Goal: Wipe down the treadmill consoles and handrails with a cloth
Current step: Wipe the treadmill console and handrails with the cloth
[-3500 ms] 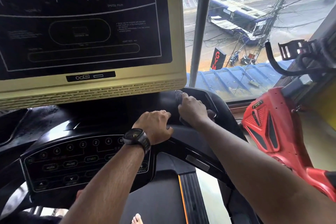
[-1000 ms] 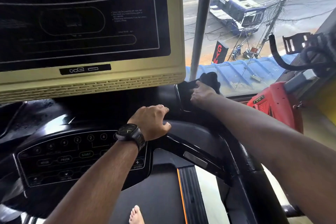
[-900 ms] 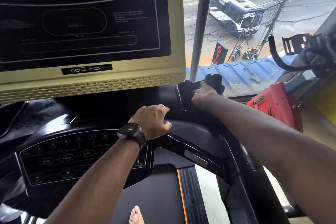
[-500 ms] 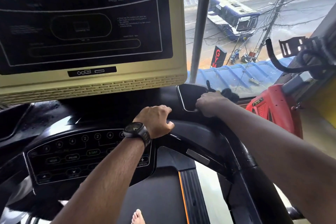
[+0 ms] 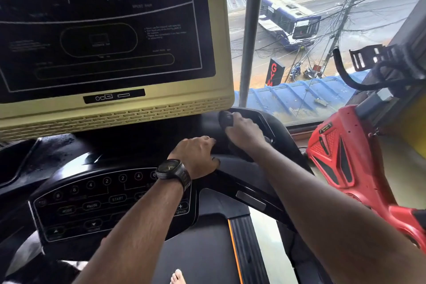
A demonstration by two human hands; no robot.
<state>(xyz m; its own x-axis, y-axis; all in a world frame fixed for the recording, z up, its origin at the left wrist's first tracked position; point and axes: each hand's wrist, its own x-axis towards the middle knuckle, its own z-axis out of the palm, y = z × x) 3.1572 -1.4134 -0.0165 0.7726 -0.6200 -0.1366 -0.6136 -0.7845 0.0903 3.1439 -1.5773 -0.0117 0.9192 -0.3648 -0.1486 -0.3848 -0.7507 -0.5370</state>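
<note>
The treadmill has a dark display [image 5: 103,30] in a cream frame and a black button panel [image 5: 92,203] below it. My left hand [image 5: 196,157], with a watch on the wrist, grips the black handrail [image 5: 251,198] where it meets the panel. My right hand [image 5: 244,131] holds a dark cloth [image 5: 225,119] against the black tray at the console's right end, under the corner of the cream frame. Most of the cloth is hidden under my fingers.
A red exercise bike [image 5: 341,150] stands close on the right. Its black handlebar [image 5: 345,76] reaches toward the window. A grey window post [image 5: 251,30] rises behind the console. The treadmill belt [image 5: 202,249] and my bare toes [image 5: 177,278] are below.
My right hand has drawn the cloth back from the tray's far right rim toward the middle of the console. My left hand has kept its grip in the same place.
</note>
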